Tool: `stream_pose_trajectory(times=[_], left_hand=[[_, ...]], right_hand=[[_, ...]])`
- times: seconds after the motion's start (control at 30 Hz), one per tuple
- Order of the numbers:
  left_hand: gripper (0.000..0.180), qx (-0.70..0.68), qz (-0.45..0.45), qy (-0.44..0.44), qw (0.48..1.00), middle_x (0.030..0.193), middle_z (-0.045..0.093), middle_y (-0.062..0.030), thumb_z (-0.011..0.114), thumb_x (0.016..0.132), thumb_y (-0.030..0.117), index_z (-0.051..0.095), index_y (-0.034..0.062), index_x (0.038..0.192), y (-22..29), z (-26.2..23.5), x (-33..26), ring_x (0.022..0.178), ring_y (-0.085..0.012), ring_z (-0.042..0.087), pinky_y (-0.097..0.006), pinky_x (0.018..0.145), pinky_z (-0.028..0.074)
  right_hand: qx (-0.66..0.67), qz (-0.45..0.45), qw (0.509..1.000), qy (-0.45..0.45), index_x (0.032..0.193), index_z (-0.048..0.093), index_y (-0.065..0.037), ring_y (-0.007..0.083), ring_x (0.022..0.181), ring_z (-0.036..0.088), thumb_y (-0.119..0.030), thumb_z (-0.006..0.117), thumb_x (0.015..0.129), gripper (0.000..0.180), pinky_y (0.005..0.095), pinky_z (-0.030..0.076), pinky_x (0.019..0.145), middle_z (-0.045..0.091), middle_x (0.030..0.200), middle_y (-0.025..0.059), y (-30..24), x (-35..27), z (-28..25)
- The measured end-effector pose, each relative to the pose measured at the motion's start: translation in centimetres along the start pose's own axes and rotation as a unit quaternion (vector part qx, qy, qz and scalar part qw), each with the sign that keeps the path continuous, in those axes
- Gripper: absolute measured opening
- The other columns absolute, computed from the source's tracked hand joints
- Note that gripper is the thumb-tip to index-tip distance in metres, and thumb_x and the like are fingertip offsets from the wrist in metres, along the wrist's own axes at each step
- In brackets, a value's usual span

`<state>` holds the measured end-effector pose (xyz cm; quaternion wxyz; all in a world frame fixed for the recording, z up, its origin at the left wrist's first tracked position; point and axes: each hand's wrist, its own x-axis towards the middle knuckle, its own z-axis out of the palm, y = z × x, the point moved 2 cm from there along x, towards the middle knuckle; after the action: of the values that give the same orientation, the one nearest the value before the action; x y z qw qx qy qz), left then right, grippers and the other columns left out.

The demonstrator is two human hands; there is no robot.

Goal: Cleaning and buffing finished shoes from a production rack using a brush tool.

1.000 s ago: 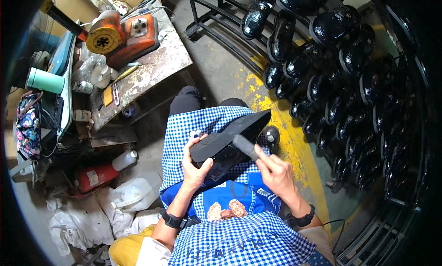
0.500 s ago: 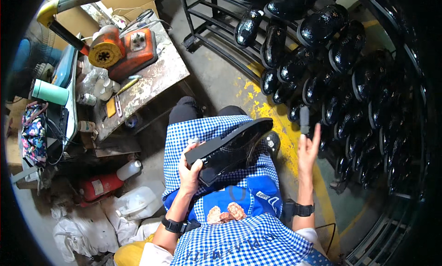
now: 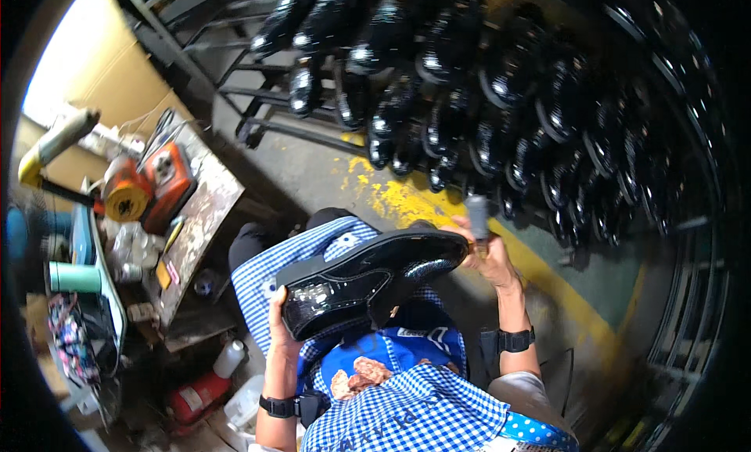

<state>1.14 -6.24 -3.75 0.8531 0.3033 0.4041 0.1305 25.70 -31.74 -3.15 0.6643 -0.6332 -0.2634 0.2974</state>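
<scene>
A glossy black shoe lies sideways over my lap, its toe pointing right and its sole edge facing away from me. My left hand grips it at the heel, thumb on the near side. Beside the toe, my right hand is closed round a short tool with a grey cylindrical end; its other end is hidden by the fingers. Whether the right fingers touch the toe is hard to tell. Crumpled pinkish-brown pieces rest on my blue checked apron.
Several shiny black shoes hang on a dark metal rack ahead and to the right. At left stand a worn workbench with an orange machine, a mint-green cylinder and a red bottle.
The shoe has turned, showing more of its glossy upper. My right hand has come left to the toe with the grey-ended tool. The view has swung right.
</scene>
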Motion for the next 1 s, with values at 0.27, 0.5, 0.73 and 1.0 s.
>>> stream_pose_trajectory(times=[0.27, 0.5, 0.73, 1.0], left_hand=[[0.06, 0.101, -0.149, -0.15, 0.972, 0.115, 0.055, -0.0125, 0.041, 0.085, 0.052, 0.046, 0.0058, 0.122, -1.1, 9.2, 2.8, 0.094, -0.0257, 0.059, -0.042, 0.077, 0.05], [0.042, 0.399, 0.054, -0.208, 0.891, 0.126, 0.045, -0.0124, 0.045, 0.091, 0.015, 0.034, 0.0015, 0.129, -6.4, 12.4, 5.8, 0.097, -0.0229, 0.058, -0.031, 0.076, 0.05], [0.021, 0.37, 0.082, -0.113, 0.918, 0.098, 0.061, -0.0113, 0.042, 0.092, 0.008, 0.05, 0.0001, 0.11, -8.0, 8.0, 10.0, 0.064, -0.0151, 0.063, -0.025, 0.059, 0.053], [0.017, 0.461, 0.151, -0.112, 0.867, 0.092, 0.063, -0.0098, 0.044, 0.089, 0.004, 0.052, 0.0006, 0.104, -9.2, 8.8, 10.7, 0.057, -0.0121, 0.06, -0.02, 0.048, 0.048]], right_hand=[[0.021, 0.135, 0.985, 0.105, 0.115, 0.054, -0.002, 0.0211, 0.102, 0.051, -0.024, 0.079, 0.06, 0.064, 0.0307, 0.037, 0.092, 0.057, 0.108, 0.0098, 4.2, -8.7, -4.4], [0.363, 0.219, 0.745, 0.516, 0.087, 0.043, -0.01, 0.0117, 0.034, 0.028, -0.02, 0.067, 0.076, 0.028, 0.0265, 0.028, 0.04, 0.042, 0.063, 0.0009, 17.8, -23.9, -8.7], [0.371, 0.222, 0.632, 0.643, 0.104, 0.046, -0.014, 0.0134, 0.067, 0.036, -0.037, 0.075, 0.065, 0.054, 0.0304, 0.032, 0.063, 0.042, 0.1, -0.0022, 23.0, -23.2, -14.7], [0.36, 0.129, 0.663, 0.644, 0.088, 0.051, -0.009, 0.011, 0.04, 0.029, -0.035, 0.077, 0.066, 0.043, 0.0256, 0.027, 0.041, 0.042, 0.065, 0.0012, 24.3, -12.7, -24.8]])
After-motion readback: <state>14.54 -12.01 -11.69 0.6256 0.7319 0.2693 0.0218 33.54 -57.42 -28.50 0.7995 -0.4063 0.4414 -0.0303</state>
